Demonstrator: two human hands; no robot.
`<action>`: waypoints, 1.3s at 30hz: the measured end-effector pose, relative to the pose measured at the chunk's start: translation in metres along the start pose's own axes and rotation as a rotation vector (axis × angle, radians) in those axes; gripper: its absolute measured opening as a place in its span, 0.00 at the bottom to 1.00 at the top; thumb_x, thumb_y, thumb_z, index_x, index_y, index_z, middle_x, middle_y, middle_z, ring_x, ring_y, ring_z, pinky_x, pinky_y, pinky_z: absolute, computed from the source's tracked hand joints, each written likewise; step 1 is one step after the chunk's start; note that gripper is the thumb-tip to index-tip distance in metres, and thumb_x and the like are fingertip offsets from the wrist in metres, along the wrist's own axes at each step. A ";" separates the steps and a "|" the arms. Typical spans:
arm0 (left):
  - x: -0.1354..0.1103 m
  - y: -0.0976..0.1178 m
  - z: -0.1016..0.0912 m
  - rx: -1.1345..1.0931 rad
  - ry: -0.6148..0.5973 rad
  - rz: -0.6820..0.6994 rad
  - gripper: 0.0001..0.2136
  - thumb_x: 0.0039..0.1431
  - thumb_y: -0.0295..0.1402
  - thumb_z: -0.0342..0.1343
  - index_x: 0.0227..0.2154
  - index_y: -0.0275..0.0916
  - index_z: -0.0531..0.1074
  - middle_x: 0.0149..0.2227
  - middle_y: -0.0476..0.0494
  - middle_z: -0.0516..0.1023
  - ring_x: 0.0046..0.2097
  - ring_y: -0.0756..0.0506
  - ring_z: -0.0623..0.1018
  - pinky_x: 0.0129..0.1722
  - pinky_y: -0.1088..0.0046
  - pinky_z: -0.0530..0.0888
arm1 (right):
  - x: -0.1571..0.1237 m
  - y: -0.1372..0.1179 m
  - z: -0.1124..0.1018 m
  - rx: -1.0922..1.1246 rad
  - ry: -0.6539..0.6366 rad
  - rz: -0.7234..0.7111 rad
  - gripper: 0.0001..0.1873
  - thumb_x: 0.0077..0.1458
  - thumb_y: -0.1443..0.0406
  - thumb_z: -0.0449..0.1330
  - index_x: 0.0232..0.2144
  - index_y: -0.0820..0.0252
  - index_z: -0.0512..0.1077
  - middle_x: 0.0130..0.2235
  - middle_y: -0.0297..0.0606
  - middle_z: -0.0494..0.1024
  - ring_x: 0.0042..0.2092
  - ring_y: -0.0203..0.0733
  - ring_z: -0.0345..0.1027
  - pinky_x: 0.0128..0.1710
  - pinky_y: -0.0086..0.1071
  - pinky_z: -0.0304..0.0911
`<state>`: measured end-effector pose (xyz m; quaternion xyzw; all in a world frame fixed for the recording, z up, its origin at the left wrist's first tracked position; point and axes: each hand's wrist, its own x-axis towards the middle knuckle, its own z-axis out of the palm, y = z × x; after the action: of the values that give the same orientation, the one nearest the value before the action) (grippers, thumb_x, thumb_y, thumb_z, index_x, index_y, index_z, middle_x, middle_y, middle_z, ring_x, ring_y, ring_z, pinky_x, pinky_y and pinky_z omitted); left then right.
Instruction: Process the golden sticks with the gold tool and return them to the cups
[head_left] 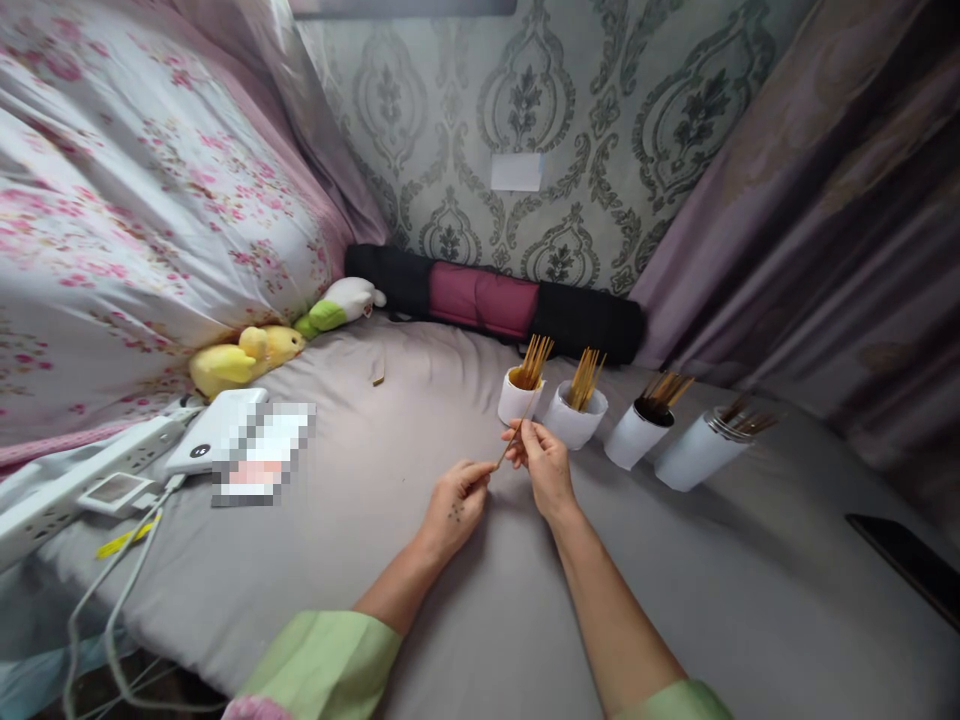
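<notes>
Grey sheet covers the bed (360, 560), which carries everything. A floral quilt (135, 220) is heaped along the bed's left edge. A black and maroon bolster (495, 300) lies across the far edge against the patterned wall. A white power strip (82, 475) sits near the left edge, with cables trailing off the near left corner. Beside it lies a white power bank (214, 430). A yellow plush toy (240, 362) rests at the foot of the quilt, and a green and white one (337, 305) lies just beyond it towards the far edge. A dark flat object (907, 560) lies at the right edge.

Four white cups stand in a row right of the bed's middle, short of the bolster, each filled with thin sticks. The first cup (517, 402) is furthest left, then the second cup (574, 420), the third cup (634, 435) and the fourth cup (694, 452).

Both forearms reach in from the near edge. The left hand (457, 500) is curled, and its fingertips pinch the lower end of a single stick (506, 452). The right hand (546, 462) grips the same stick higher up between thumb and fingers. This stick slants upward to the right, above the sheet. It is just in front of the first cup, and its upper end is close to that cup's rim.
</notes>
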<state>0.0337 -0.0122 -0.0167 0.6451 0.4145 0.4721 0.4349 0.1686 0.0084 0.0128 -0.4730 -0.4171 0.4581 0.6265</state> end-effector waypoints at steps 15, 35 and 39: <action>-0.001 0.003 0.003 -0.060 -0.015 -0.214 0.12 0.50 0.31 0.52 0.37 0.35 0.73 0.30 0.44 0.74 0.30 0.50 0.71 0.29 0.76 0.68 | -0.001 0.000 -0.001 -0.029 -0.017 -0.022 0.16 0.48 0.55 0.57 0.34 0.62 0.70 0.29 0.36 0.74 0.23 0.29 0.62 0.20 0.25 0.55; 0.000 0.014 -0.006 -0.800 -0.121 -0.567 0.17 0.45 0.26 0.60 0.40 0.28 0.69 0.34 0.35 0.75 0.28 0.51 0.73 0.28 0.76 0.69 | -0.002 -0.004 -0.003 -0.085 -0.026 -0.027 0.17 0.49 0.54 0.56 0.35 0.61 0.71 0.31 0.37 0.74 0.23 0.29 0.60 0.21 0.25 0.55; 0.000 0.017 -0.008 -0.831 -0.142 -0.587 0.16 0.46 0.24 0.58 0.40 0.28 0.69 0.36 0.34 0.75 0.30 0.51 0.74 0.31 0.76 0.69 | -0.002 -0.004 -0.004 -0.085 -0.019 -0.028 0.17 0.49 0.55 0.55 0.35 0.61 0.71 0.31 0.37 0.74 0.24 0.30 0.60 0.21 0.25 0.55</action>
<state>0.0279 -0.0157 0.0009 0.3045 0.3250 0.4101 0.7959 0.1727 0.0052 0.0155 -0.4889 -0.4488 0.4356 0.6082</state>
